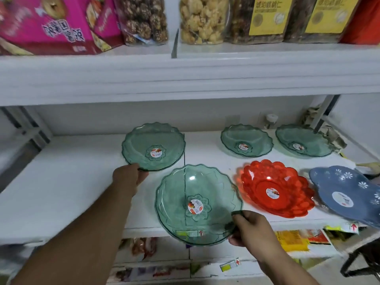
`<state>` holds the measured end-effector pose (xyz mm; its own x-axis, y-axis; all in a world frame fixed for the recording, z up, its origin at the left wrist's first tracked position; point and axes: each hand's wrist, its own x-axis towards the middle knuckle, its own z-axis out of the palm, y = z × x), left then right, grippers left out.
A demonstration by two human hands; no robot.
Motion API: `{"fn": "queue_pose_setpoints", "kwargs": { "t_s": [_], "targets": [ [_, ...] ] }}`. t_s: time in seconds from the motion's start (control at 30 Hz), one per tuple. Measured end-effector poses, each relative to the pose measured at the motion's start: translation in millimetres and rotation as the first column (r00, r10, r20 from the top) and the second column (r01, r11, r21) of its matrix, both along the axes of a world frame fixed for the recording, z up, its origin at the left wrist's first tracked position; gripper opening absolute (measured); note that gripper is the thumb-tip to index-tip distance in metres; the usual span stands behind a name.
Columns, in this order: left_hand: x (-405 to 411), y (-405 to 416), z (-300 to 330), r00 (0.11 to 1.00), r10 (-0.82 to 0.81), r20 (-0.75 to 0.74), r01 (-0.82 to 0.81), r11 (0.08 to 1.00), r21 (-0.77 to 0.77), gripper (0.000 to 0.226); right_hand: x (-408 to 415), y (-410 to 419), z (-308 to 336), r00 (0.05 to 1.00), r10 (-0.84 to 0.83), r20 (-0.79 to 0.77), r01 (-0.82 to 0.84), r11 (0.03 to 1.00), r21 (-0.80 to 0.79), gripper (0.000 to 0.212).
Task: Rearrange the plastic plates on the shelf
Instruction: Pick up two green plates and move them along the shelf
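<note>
Several plastic plates lie on the white middle shelf. My left hand grips the near rim of a clear green plate at the centre-left. My right hand pinches the front right rim of a second green plate, which overhangs the shelf's front edge. Two more green plates rest at the back right. A red scalloped plate and a blue flowered plate lie at the front right.
The upper shelf juts out overhead, carrying a pink box and bags of snacks. Crumpled paper sits at the back right corner. Packaged goods fill the lower shelf. The shelf's left part is bare.
</note>
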<state>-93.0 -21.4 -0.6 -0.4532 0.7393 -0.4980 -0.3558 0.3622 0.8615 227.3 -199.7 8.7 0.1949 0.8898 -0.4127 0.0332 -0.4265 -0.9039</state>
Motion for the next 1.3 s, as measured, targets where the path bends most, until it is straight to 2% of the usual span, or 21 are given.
{"fn": "queue_pose_setpoints", "kwargs": {
  "t_s": [0.1, 0.27, 0.37, 0.47, 0.57, 0.63, 0.67, 0.77, 0.93, 1.1, 1.3],
  "targets": [
    [-17, -43, 7, 0.994, 0.107, 0.027, -0.107, 0.994, -0.006, 0.01, 4, -9, 9, 0.999, 0.024, -0.03, -0.024, 1.0, 0.009, 0.023],
    [-32, -121, 19, 0.968, 0.243, 0.061, -0.245, 0.969, 0.026, 0.014, 5, -17, 17, 0.996, 0.069, -0.06, -0.067, 0.997, 0.033, 0.023],
    [-44, -159, 20, 0.968, 0.248, 0.022, -0.248, 0.969, -0.023, 0.005, -3, -18, 21, 0.992, 0.099, -0.077, -0.096, 0.995, 0.032, 0.023],
    [-61, -187, 18, 0.971, 0.239, -0.03, -0.24, 0.968, -0.071, 0.016, -17, -20, 31, 0.989, 0.121, -0.079, -0.118, 0.992, 0.039, 0.024],
    [-87, -206, 15, 0.955, 0.294, -0.03, -0.295, 0.955, -0.036, 0.009, -32, -17, 38, 0.989, 0.124, -0.085, -0.12, 0.991, 0.057, 0.024],
    [-117, -209, -4, 0.942, 0.334, -0.024, -0.335, 0.942, -0.026, 0.029, -45, -12, 38, 0.988, 0.128, -0.087, -0.123, 0.99, 0.062, 0.026],
    [-123, -212, -3, 0.94, 0.341, 0.001, -0.341, 0.94, -0.019, 0.031, -53, -10, 37, 0.987, 0.131, -0.09, -0.125, 0.99, 0.067, 0.027],
    [-134, -219, 12, 0.934, 0.356, 0.019, -0.356, 0.934, -0.019, 0.009, -80, -2, 36, 0.987, 0.125, -0.098, -0.118, 0.99, 0.071, 0.027],
    [-176, -212, 7, 0.946, 0.317, 0.071, -0.319, 0.948, 0.015, 0.023, -133, 6, 38, 0.987, 0.1, -0.128, -0.091, 0.993, 0.077, 0.026],
    [-204, -205, 3, 0.944, 0.303, 0.129, -0.312, 0.949, 0.054, 0.022, -171, 18, 42, 0.988, 0.08, -0.132, -0.069, 0.994, 0.084, 0.024],
    [-221, -193, -2, 0.91, 0.384, 0.16, -0.395, 0.918, 0.041, 0.011, -191, 45, 42, 0.992, 0.082, -0.091, -0.073, 0.993, 0.095, 0.021]
  ]
}}
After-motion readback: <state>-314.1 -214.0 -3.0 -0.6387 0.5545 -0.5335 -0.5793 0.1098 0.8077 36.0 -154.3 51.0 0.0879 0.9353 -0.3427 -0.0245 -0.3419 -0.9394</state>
